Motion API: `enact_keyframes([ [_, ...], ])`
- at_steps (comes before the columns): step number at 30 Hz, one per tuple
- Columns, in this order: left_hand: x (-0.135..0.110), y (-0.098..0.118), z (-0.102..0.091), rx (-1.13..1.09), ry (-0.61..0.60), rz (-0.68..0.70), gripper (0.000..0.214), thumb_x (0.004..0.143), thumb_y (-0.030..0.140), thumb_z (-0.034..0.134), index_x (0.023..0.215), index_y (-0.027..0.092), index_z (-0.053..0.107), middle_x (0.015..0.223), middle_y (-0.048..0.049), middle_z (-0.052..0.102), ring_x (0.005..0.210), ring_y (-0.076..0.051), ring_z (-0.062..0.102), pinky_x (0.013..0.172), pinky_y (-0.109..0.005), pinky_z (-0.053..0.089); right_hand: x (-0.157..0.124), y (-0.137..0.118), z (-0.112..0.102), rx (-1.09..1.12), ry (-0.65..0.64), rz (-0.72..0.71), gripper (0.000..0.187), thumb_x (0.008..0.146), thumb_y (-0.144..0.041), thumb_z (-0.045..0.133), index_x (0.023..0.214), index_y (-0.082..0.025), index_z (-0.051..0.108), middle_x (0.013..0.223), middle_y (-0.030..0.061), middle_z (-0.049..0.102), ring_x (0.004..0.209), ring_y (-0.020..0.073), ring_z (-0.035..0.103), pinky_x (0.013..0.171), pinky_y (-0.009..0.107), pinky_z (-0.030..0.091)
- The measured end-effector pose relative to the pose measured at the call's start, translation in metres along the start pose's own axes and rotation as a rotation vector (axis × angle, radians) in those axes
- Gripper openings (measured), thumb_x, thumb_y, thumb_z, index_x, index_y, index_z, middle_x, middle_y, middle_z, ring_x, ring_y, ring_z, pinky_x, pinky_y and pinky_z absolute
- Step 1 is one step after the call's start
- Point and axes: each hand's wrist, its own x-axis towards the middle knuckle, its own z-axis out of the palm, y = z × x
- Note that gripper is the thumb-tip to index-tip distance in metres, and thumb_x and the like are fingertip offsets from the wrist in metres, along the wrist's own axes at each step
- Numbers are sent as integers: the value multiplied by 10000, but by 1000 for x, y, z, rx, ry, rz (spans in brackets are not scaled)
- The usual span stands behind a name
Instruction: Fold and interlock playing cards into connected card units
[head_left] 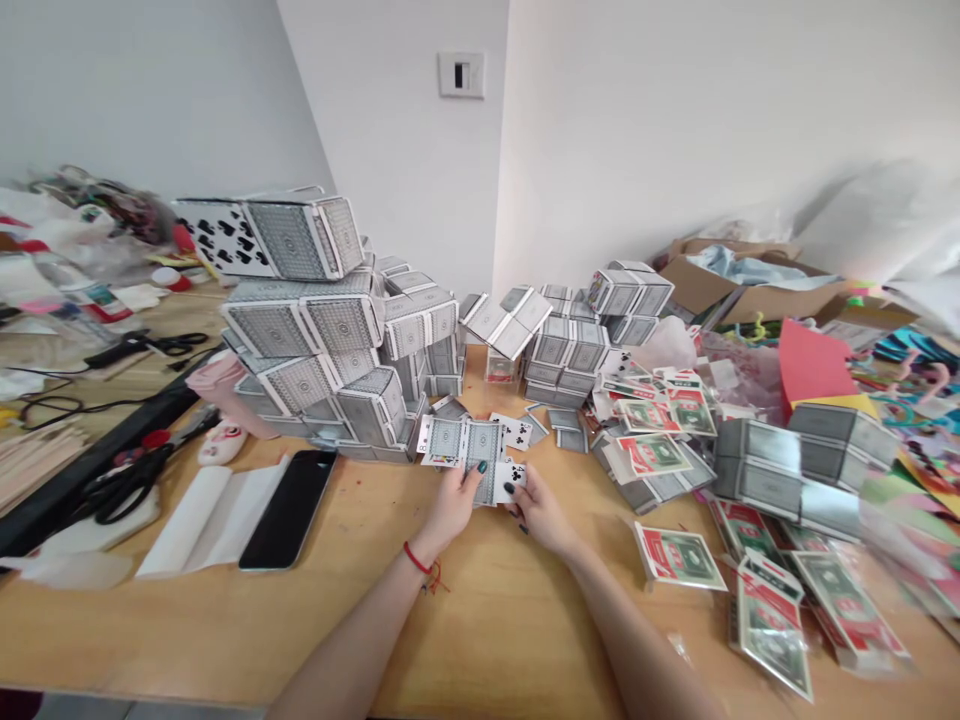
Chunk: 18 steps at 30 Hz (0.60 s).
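Note:
Both hands meet over the middle of the table around some playing cards. My left hand [459, 502] is closed, its thumb pressing on grey-backed playing cards [480, 445] that lie against one another. My right hand [536, 508] pinches a four of clubs [511, 480] at its right edge, where it meets the backed cards. Another face-up club card [517, 432] lies just beyond. Behind and to the left rises a stack of blocks folded from cards [307, 325], and a second card-block stack [570, 345] stands to the right.
Red-and-green card boxes [679, 557] lie at right, near loose card blocks [757, 465]. A black phone [289, 510], white paper roll [195, 515] and black scissors [127, 480] are at left. An open cardboard box [742, 290] stands back right, by the wall.

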Motion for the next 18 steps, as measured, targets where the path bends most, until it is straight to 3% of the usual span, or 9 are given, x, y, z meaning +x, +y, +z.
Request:
enact_keyframes([
  [4,-1,3,0,-115,-32,-113,228,669,320,622,822,151,609,906,-76,655,933,-226,564,849,-365,410,3,-2,-6,0,27,-9,210,776,-398,472,774,-216,367,529,-79,386,389,54,324,347,153,249],
  [10,-2,17,-11,-474,-220,-275,191,669,204,616,851,148,603,917,-88,655,917,-240,589,836,-456,433,8,-11,-22,102,19,40,278,731,-441,513,846,-210,411,511,-94,344,373,49,274,346,153,201],
  [18,-2,21,-15,-423,-229,-252,156,640,170,643,792,140,626,902,-87,660,912,-243,590,821,-456,458,7,-11,-23,111,17,27,269,723,-429,541,811,-204,425,533,-80,357,414,54,306,368,155,214],
])
